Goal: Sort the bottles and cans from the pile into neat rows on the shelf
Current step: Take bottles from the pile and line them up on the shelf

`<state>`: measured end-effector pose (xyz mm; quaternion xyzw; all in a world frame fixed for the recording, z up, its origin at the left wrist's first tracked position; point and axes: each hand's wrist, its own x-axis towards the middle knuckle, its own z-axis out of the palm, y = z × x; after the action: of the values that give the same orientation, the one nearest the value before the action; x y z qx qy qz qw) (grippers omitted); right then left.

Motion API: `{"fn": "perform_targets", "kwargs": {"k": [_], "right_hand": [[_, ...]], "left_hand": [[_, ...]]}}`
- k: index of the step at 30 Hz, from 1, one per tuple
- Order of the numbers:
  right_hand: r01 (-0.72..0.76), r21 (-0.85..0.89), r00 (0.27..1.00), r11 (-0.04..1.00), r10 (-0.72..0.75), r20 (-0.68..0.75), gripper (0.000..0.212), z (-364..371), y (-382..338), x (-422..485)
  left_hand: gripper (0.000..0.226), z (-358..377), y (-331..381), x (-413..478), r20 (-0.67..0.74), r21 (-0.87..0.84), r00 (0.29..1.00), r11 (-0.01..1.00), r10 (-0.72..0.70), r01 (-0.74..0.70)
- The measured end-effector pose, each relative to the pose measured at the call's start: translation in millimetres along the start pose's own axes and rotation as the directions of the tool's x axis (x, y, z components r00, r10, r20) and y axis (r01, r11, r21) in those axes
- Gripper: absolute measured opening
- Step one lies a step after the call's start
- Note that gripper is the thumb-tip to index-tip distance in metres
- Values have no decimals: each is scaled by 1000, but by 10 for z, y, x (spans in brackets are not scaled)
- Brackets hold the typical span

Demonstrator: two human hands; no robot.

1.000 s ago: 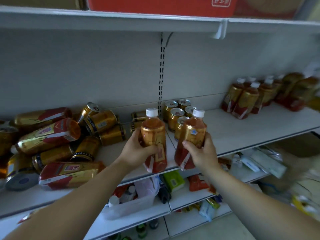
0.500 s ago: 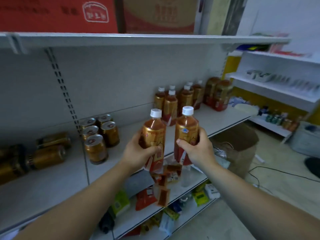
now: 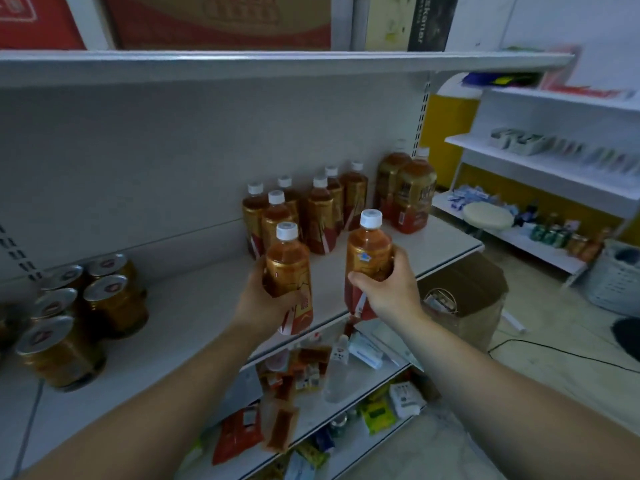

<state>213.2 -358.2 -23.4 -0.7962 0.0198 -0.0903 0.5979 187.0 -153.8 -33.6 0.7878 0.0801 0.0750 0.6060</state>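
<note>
**Two at once: the carry, then the set-down**

Low in mid-frame, the left hand [image 3: 258, 301] has its fingers curled round an amber plastic tea bottle with a white cap [image 3: 287, 265]. The right hand [image 3: 388, 289] grips a matching second bottle [image 3: 369, 247]. Both are upright above the front edge of the white metal shelf [image 3: 194, 306]. Beyond, right of centre, the standing bottles [image 3: 320, 216] form rows. This looks like the carrying step. Next, each needs setting down upright at the front of those rows.

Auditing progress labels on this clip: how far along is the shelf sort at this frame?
Done: small bottles stand in rows on the shelf, two large bottles beside them, cans upright in a group at left. In hand: left hand grips the left bottle, right hand the right bottle, neither placed yet. Left: set both down; the pile is out of view, remainder unknown.
</note>
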Motion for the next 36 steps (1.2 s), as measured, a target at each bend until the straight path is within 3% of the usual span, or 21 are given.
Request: {"fn": "perform_targets", "kwargs": {"k": [5, 10, 20, 28, 33, 36], "right_hand": [[50, -43, 997, 998, -48, 57, 66, 98, 257, 640], [50, -77, 991, 996, -40, 129, 65, 159, 424, 1171], [154, -52, 942, 987, -131, 308, 66, 238, 602, 2048], [168, -12, 863, 986, -141, 485, 75, 29, 740, 2531], [146, -14, 874, 989, -122, 471, 68, -35, 763, 2729], [155, -23, 905, 988, -132, 405, 73, -54, 803, 2837]], "left_hand": [[80, 365, -169, 510, -25, 1, 1000, 1000, 7, -7], [70, 607, -187, 854, -55, 38, 997, 997, 62, -60], [76, 996, -142, 1132, -320, 123, 946, 992, 48, -9], [78, 1502, 10, 1298, -454, 37, 890, 997, -39, 63], [80, 1727, 45, 1388, -461, 13, 885, 997, -62, 76], [86, 1829, 64, 1491, -454, 101, 890, 991, -30, 84]]}}
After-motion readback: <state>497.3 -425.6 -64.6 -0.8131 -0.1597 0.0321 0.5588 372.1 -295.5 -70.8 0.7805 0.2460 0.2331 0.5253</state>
